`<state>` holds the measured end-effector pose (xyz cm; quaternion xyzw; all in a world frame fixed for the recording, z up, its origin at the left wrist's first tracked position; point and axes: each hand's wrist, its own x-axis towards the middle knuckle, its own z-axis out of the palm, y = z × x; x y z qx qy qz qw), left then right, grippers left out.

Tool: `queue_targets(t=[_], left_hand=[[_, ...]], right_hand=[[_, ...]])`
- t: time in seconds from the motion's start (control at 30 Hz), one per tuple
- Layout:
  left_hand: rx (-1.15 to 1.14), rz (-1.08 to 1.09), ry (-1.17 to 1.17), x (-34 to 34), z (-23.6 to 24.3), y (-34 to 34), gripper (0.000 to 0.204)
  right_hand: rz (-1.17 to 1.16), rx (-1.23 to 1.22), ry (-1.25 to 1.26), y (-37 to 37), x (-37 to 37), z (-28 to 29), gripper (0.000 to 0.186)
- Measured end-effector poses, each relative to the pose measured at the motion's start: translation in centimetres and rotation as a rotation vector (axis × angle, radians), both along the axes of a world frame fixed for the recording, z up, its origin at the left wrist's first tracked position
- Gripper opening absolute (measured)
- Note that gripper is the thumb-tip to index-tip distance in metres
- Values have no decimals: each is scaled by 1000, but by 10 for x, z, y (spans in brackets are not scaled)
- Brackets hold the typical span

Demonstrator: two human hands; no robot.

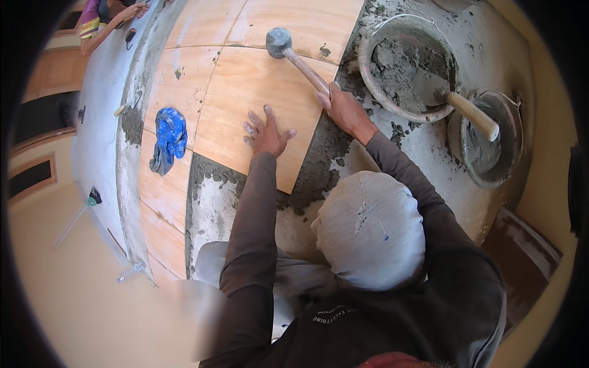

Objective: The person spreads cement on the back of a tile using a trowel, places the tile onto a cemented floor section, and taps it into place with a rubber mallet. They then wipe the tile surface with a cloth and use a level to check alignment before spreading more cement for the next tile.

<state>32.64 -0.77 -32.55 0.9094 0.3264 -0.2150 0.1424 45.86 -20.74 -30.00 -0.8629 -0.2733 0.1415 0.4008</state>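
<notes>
My left hand point(269, 134) is open, fingers spread flat on a tan wood-patterned tile point(230, 107). Dried grey paste marks its fingertips. In my right hand point(348, 110) is the wooden handle of a rubber mallet point(280, 43), gripped near its end. The mallet's dark rounded head is over the far part of the tile, close to a joint; whether it touches the surface I cannot tell. Wet grey mortar point(328, 147) lies along the tile's right and near edges. A crumpled blue cloth point(170, 134) rests on the tiles left of my left hand.
Right of my right hand stands a bucket point(367, 86) of mortar with a wooden-handled trowel point(481, 116) in it. Another bucket point(518, 138) holds grey slurry. A rounded light-grey cloth shape point(371, 230) bulges between the arms. At the upper left shows another person's arm point(110, 30).
</notes>
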Motion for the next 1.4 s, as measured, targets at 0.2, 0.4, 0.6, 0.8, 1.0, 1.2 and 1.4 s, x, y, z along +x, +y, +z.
queue_targets(t=[0.2,0.4,0.6,0.8,1.0,1.2,1.4], left_hand=[[34,10,46,-7,-4,8,114],[54,4,22,12,-2,9,116],[32,13,63,-4,-4,2,116],[46,23,72,1,-2,5,116],[35,5,66,0,-2,1,115],[42,29,70,-5,-2,5,116],[23,12,36,7,-3,0,117]], right_hand=[[-83,59,-35,-23,-15,33,39],[-4,60,-49,-34,18,1,37],[-19,82,-114,-66,-28,3,38],[-47,59,4,-47,-13,19,33],[-82,-37,-5,-58,-26,-24,31],[-24,119,45,-45,-22,34,36],[32,62,142,-50,-22,-35,41]])
